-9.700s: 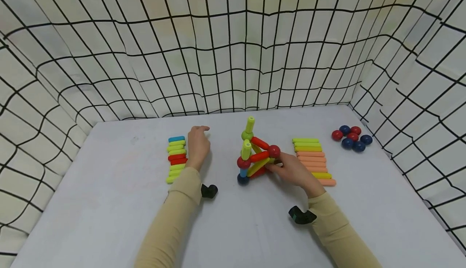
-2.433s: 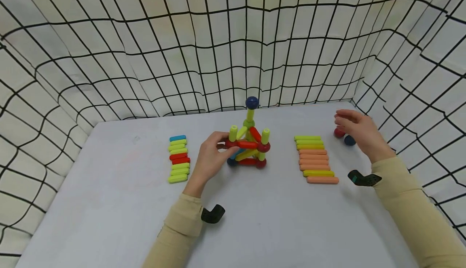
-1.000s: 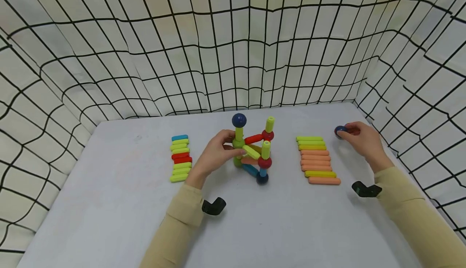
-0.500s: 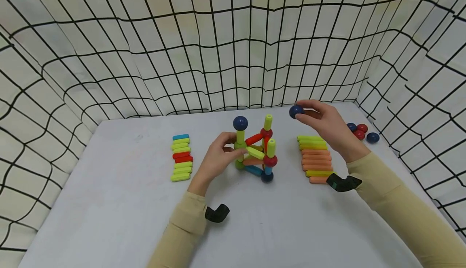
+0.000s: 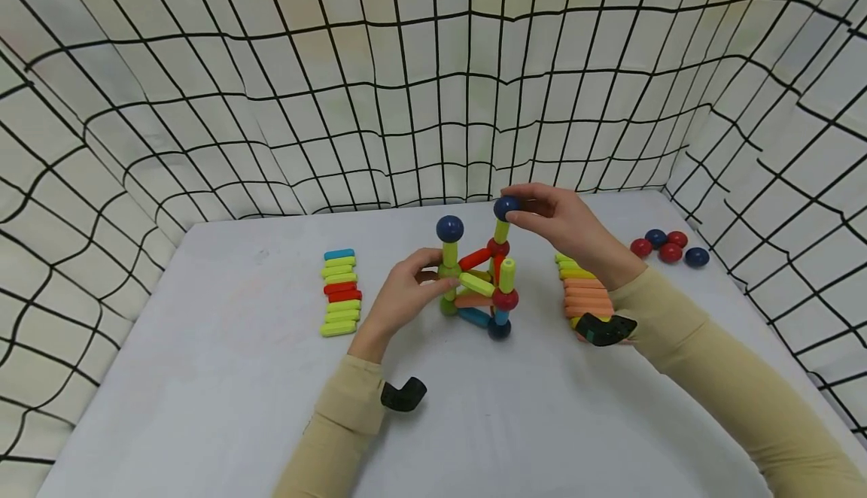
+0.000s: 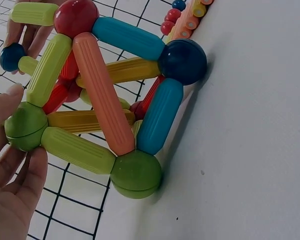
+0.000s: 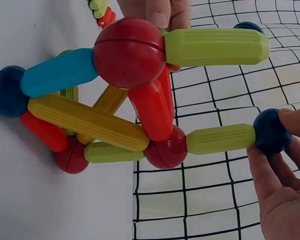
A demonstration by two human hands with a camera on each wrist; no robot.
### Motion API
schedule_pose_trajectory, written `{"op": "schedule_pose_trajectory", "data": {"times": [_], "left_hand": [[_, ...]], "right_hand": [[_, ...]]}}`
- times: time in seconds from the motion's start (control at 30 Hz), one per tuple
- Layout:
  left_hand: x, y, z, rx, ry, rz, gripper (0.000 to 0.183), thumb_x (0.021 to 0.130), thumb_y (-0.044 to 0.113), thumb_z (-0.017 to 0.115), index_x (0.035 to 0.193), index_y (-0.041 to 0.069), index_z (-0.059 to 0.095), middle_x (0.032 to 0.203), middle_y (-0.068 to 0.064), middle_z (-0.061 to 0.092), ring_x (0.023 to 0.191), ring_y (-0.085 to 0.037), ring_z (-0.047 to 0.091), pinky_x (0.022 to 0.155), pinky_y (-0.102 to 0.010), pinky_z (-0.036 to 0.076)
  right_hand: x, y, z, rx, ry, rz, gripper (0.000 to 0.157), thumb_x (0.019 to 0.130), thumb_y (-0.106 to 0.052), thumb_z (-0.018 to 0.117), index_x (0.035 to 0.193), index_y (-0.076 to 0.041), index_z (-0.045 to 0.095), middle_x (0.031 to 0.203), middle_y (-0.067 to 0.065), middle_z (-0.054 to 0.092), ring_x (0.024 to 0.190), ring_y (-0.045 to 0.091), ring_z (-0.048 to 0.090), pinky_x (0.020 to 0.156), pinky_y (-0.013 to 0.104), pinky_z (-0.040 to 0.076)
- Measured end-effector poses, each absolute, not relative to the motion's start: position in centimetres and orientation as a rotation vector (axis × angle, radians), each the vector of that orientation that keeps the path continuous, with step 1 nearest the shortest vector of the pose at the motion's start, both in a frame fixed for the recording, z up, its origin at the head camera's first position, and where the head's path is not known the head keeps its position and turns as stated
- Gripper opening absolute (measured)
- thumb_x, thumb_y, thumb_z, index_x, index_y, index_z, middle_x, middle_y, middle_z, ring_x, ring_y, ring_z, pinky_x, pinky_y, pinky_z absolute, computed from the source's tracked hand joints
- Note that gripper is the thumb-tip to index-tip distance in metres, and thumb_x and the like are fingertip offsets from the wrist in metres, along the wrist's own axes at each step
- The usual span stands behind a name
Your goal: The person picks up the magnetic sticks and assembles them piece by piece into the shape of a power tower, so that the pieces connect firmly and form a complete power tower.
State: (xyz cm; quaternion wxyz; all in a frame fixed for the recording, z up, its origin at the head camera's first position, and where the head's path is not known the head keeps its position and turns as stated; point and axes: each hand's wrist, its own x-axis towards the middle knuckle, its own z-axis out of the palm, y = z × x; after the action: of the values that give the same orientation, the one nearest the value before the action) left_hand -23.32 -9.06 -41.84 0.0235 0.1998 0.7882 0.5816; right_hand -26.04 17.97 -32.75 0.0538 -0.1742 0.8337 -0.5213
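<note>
Here's the right hand [image 5: 569, 227] up high, thumb and fingers pinching a blue ball [image 5: 506, 208] on the far post [image 5: 501, 232] of the frame [image 5: 477, 283]. The right wrist view settles it: ball and post touch, end to end, the post rooted in a red ball [image 7: 166, 146].

Over to the left hand [image 5: 400, 295], gripping the frame's left side. From the head it half covers its hold, but the left wrist view lays it bare: thumb on one side, fingers on the other, a green ball [image 6: 26, 126] between them.

The frame stands on the white table [image 5: 203, 378], between the left row [image 5: 341, 293] and right row [image 5: 588, 293] of sticks. A second blue ball [image 5: 450, 229] tops the left post; the near post [image 5: 507, 275] pokes straight up.

Each wrist has its own face! The left shows an orange stick [image 6: 104, 95] slanting right across; the right shows a yellow stick [image 7: 87, 122] and a low red ball [image 7: 71, 156], both hard to pick out from the head.

Loose balls [image 5: 670, 253], three red, two blue, sit beyond the right arm, which partly covers the right row.
</note>
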Motion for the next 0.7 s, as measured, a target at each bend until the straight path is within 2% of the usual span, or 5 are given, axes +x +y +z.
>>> {"op": "schedule_pose_trajectory", "data": {"times": [0.4,0.7], "left_hand": [[-23.0,-8.0,-41.9,0.655,2.621,1.728,0.034,0.087,0.013,0.075,0.118,0.004,0.062,0.113,-0.007,0.062,0.108,-0.022,0.058,0.092,-0.038,0.052],[-22.9,-7.9,-41.8,0.583,2.723,1.755,0.036,0.086,0.013,0.076,0.117,0.001,0.062,0.111,-0.010,0.062,0.105,-0.024,0.060,0.089,-0.037,0.054]], "right_hand": [[-26.3,18.3,-32.9,-0.548,2.500,-1.601,0.049,0.096,-0.030,0.064,0.141,-0.018,0.051,0.135,0.001,0.056,0.120,0.017,0.056,0.105,0.040,0.043],[-25.2,21.8,-33.8,-0.382,2.516,-1.602,0.055,0.095,-0.043,0.061,0.144,-0.024,0.047,0.139,-0.002,0.054,0.128,0.017,0.050,0.110,0.049,0.035]]}}
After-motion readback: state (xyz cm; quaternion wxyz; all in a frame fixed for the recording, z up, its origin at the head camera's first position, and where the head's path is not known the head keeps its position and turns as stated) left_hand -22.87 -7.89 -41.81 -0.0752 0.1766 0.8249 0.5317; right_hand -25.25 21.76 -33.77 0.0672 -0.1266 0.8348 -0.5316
